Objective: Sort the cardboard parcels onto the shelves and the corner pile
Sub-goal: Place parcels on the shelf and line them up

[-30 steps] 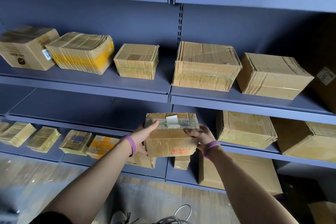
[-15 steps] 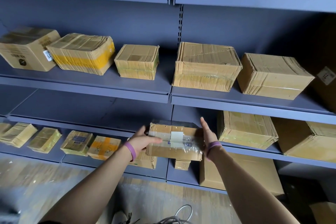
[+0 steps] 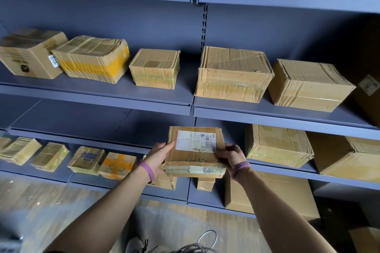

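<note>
— Since a second ago you've tipped the parcel (image 3: 195, 154) up, so its white label (image 3: 195, 140) faces you.
— Where is it now?
— In the air before the lower shelf (image 3: 82, 121), with your left hand (image 3: 158, 156) and right hand (image 3: 231, 156) clamped on its side edges. I'd read the label with your fingers off it, then slide the parcel in flat. It's creased brown card with a taped front edge.

I see a parcel storeroom: grey metal shelving (image 3: 115, 104) from nine to three o'clock, lined with taped cardboard parcels (image 3: 232, 74) (some labelled).
</note>
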